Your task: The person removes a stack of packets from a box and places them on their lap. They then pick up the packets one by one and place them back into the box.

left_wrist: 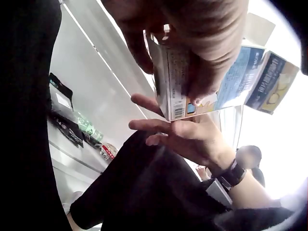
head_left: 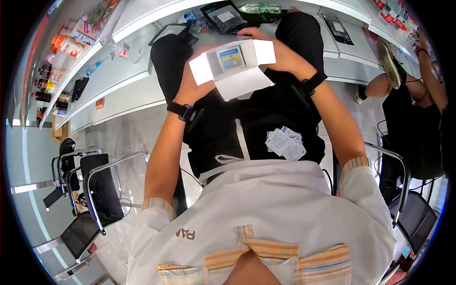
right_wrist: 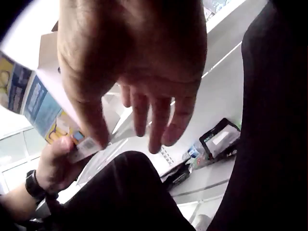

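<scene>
A small carton with its flaps folded out stands over the lap, its white inside facing up. Inside it shows a blue-and-yellow packet. My left hand grips the carton from the left, thumb on the printed side panel in the left wrist view. My right hand is at the carton's right side, its fingers stretched out and apart in the right wrist view. Several small white-and-blue sachets lie in a loose pile on the black trousers, near the waist.
White shelves run ahead and to the left, holding bottles and packs. Black pouches and a green bottle lie on the shelf beyond the knees. Metal-framed chairs stand at left; another person sits at right.
</scene>
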A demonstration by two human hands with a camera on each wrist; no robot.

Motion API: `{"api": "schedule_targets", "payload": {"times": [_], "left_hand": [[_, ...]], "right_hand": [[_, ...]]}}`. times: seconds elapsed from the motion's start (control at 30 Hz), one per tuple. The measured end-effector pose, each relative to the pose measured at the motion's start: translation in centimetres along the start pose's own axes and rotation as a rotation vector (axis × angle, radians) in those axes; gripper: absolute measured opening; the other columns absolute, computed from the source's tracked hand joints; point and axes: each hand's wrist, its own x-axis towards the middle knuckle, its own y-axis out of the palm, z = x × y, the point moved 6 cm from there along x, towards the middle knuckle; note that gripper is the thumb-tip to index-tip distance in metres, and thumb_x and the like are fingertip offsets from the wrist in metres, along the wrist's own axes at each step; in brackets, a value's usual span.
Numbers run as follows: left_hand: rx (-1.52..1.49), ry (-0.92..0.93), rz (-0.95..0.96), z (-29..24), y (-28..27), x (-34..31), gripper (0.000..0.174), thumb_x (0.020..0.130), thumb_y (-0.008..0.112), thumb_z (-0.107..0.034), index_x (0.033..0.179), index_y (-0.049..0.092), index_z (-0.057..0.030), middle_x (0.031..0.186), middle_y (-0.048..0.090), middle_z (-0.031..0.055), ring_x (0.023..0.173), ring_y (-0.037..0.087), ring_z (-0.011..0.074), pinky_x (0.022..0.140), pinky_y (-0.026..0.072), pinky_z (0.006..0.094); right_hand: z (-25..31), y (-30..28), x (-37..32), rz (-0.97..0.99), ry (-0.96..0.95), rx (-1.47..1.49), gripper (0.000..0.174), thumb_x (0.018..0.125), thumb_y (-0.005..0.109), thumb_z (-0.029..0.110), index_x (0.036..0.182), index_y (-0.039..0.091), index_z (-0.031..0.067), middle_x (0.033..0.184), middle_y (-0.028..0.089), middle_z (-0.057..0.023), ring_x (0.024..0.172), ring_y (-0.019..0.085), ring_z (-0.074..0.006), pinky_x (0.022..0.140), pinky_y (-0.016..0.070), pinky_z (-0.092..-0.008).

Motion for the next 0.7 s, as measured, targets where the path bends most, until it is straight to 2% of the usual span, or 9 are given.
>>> {"api": "schedule_targets", "payload": {"times": [0.07, 0.13, 0.2, 0.23, 0.3, 0.33, 0.4, 0.47, 0.7], "left_hand": [[0.043, -0.022, 0.006, -0.1, 0.0, 0.1, 0.056, 0.068, 0.076, -0.009, 0.119, 0.055, -0.0002, 0.113, 0.062, 0.0113, 0.102, 0.062, 0.0206, 0.09, 0.0478, 0.0305], [0.002, -0.036, 0.002, 0.6, 0.2, 0.0, 0.056, 0.068, 0.076, -0.008, 0.119, 0.055, -0.0007, 0.113, 0.062, 0.0115, 0.102, 0.062, 0.0213, 0.09, 0.0478, 0.0305], [-0.038, -0.053, 0.0, 0.9, 0.3, 0.0, 0.056, 0.068, 0.075, -0.007, 0.12, 0.054, -0.0011, 0.113, 0.062, 0.0117, 0.102, 0.062, 0.022, 0.09, 0.0478, 0.0306], [0.022, -0.058, -0.004, 0.6, 0.3, 0.1, 0.056, 0.068, 0.075, -0.007, 0.12, 0.054, -0.001, 0.114, 0.062, 0.0123, 0.102, 0.062, 0.0229, 0.09, 0.0479, 0.0306], [0.046, -0.035, 0.014, 0.5, 0.3, 0.2, 0.059, 0.067, 0.074, -0.007, 0.122, 0.052, -0.0019, 0.115, 0.062, 0.0136, 0.103, 0.062, 0.027, 0.09, 0.0484, 0.0318], [0.048, -0.033, 0.014, 0.5, 0.4, 0.1, 0.059, 0.067, 0.074, -0.007, 0.122, 0.052, -0.0019, 0.115, 0.062, 0.0136, 0.103, 0.062, 0.027, 0.09, 0.0484, 0.0318], [0.112, 0.043, 0.09, -0.1, 1.2, 0.2, 0.061, 0.067, 0.08, -0.008, 0.122, 0.052, -0.0019, 0.119, 0.057, 0.0095, 0.107, 0.057, 0.0185, 0.092, 0.0459, 0.0298], [0.003, -0.102, 0.135, -0.5, 1.7, 0.1, 0.054, 0.069, 0.076, -0.005, 0.119, 0.054, -0.0034, 0.117, 0.061, 0.0096, 0.106, 0.06, 0.0214, 0.09, 0.0473, 0.0324], [0.158, 0.055, 0.193, -2.2, 2.4, 0.1, 0.056, 0.067, 0.078, -0.007, 0.118, 0.054, -0.0053, 0.115, 0.062, 0.0123, 0.104, 0.06, 0.0312, 0.09, 0.0478, 0.036]], "right_hand": [[-1.7, -2.7, 0.3, -0.122, 0.295, -0.05, 0.037, 0.085, 0.062, 0.002, 0.121, 0.053, 0.0045, 0.107, 0.064, -0.0063, 0.092, 0.061, -0.0148, 0.083, 0.0489, -0.0277], [0.6, -5.6, 1.1, -0.261, 0.287, -0.218, 0.023, 0.087, 0.058, 0.002, 0.11, 0.06, 0.0045, 0.09, 0.066, -0.0036, 0.078, 0.059, -0.0102, 0.072, 0.0479, -0.0235], [6.9, -6.2, 2.6, -0.119, 0.515, -0.322, 0.032, 0.088, 0.059, 0.007, 0.12, 0.056, 0.0076, 0.089, 0.066, -0.0089, 0.068, 0.061, -0.0141, 0.062, 0.0471, -0.0255], [8.3, -5.8, 2.8, -0.115, 0.517, -0.318, 0.032, 0.088, 0.059, 0.007, 0.12, 0.056, 0.0076, 0.089, 0.066, -0.0089, 0.068, 0.061, -0.0141, 0.062, 0.0471, -0.0255], [12.5, -4.3, 3.7, -0.083, 0.094, -0.47, 0.017, 0.086, 0.057, 0.003, 0.102, 0.064, 0.0037, 0.085, 0.065, -0.0055, 0.075, 0.059, -0.0125, 0.07, 0.0468, -0.0226], [12.7, -3.1, 3.6, 0.025, 0.153, -0.472, 0.018, 0.085, 0.057, 0.003, 0.1, 0.066, 0.005, 0.086, 0.066, -0.0105, 0.075, 0.061, -0.0213, 0.07, 0.0487, -0.0274], [12.1, -0.4, 2.1, 0.166, 0.042, -0.613, 0.022, 0.084, 0.056, 0.004, 0.103, 0.067, 0.0083, 0.085, 0.066, -0.0133, 0.078, 0.062, -0.0304, 0.071, 0.0498, -0.0356], [11.5, 1.2, 1.4, 0.221, 0.095, -0.635, 0.016, 0.079, 0.056, 0.006, 0.09, 0.069, 0.0091, 0.079, 0.065, -0.0148, 0.076, 0.064, -0.0353, 0.066, 0.0511, -0.0416], [8.5, 4.3, 0.3, 0.536, 0.287, -0.655, 0.012, 0.079, 0.056, 0.009, 0.081, 0.066, 0.0029, 0.077, 0.065, -0.0147, 0.073, 0.064, -0.0338, 0.064, 0.0505, -0.0434]]}}
